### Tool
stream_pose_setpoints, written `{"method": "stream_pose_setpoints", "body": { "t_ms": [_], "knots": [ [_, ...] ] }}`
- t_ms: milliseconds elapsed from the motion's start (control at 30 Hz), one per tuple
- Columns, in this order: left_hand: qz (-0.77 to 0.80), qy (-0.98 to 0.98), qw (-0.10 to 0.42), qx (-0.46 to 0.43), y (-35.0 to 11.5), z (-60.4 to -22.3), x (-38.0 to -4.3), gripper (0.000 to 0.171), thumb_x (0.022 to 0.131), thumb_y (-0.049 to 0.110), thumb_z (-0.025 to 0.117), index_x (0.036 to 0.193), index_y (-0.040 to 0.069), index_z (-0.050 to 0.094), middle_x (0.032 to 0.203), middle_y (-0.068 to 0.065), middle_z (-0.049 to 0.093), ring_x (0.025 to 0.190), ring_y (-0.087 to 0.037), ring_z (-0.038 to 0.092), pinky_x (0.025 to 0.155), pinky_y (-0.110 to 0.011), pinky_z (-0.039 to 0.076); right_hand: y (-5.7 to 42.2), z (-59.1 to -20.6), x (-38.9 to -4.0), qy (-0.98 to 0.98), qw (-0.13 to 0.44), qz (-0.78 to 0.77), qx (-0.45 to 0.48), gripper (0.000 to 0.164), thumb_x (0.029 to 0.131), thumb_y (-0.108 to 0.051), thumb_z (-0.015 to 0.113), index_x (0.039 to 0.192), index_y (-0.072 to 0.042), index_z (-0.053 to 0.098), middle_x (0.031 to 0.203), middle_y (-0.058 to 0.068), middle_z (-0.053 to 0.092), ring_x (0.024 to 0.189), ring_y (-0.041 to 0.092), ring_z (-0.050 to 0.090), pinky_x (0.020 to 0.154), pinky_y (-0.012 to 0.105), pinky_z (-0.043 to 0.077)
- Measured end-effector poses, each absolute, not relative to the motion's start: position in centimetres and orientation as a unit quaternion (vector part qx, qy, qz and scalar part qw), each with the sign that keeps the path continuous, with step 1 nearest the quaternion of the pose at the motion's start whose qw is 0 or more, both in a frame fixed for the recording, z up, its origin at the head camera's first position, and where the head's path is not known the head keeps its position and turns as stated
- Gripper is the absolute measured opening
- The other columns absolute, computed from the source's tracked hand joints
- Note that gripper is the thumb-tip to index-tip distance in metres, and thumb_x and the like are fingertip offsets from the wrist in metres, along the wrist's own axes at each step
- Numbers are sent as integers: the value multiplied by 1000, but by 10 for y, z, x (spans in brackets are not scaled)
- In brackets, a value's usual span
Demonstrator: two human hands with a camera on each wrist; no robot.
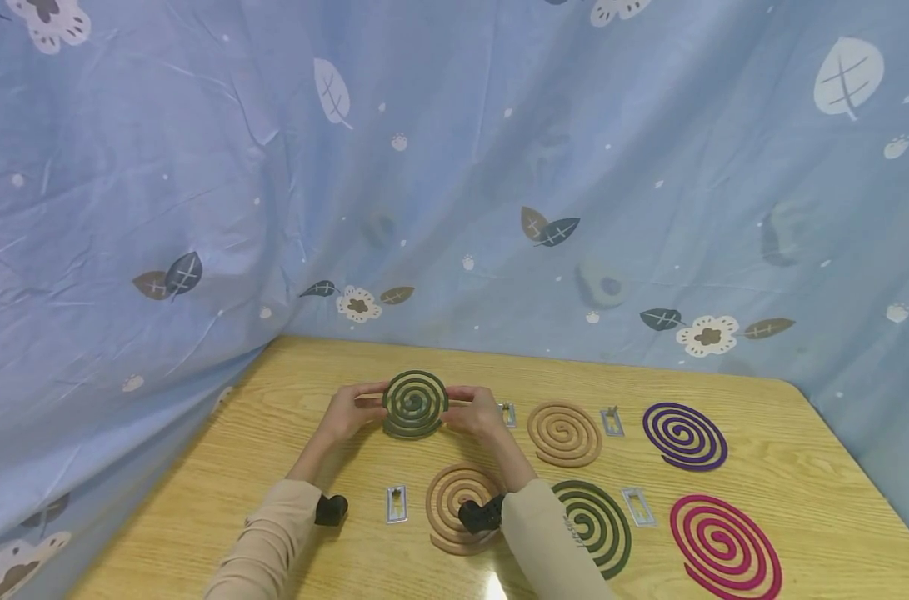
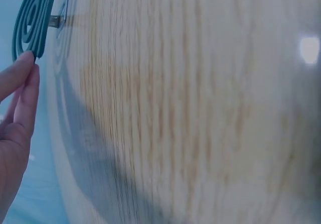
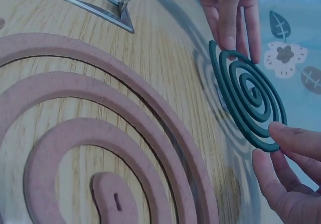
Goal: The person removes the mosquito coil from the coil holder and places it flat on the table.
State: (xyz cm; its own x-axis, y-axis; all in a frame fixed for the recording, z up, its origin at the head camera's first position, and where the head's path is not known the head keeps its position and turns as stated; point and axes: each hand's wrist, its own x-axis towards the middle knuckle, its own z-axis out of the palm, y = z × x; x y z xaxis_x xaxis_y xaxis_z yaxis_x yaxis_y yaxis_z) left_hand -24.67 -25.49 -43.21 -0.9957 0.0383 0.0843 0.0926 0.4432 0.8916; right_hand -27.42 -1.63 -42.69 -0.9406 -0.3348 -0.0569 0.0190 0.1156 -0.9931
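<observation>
A dark green mosquito coil [image 1: 415,403] is held up above the far left part of the table, tilted so its face shows in the head view. My left hand [image 1: 352,410] pinches its left edge between thumb and fingers. On the opposite edge, my right hand [image 1: 475,411] pinches the coil the same way. Just beneath or behind the coil, the left wrist view shows a small metal stand [image 2: 55,21], mostly hidden in the head view. Under my right forearm lies a tan mosquito coil [image 1: 461,502], partly covered by the wrist camera.
On the wooden table lie another tan coil [image 1: 562,431], a second green coil [image 1: 584,523], a purple coil [image 1: 681,432] and a magenta coil [image 1: 722,543]. Several metal stands sit among them, one [image 1: 397,520] at front left. A blue patterned curtain [image 1: 454,167] hangs behind.
</observation>
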Motion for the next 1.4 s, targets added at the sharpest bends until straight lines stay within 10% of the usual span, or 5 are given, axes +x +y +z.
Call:
{"method": "stream_pose_setpoints", "body": {
  "t_ms": [1400],
  "knots": [
    [-570, -819, 4, -61, -248, -431, -235, 41, 84, -2, 70, 121, -13, 57, 129, -29, 53, 106, -39, 61, 83, -27, 57, 8, -433, -276, 716, 117, -675, -132, 45, 76, 12, 73, 119, 11, 61, 119, 25, 62, 104, 36, 61, 83, 28, 56]
  ]
}}
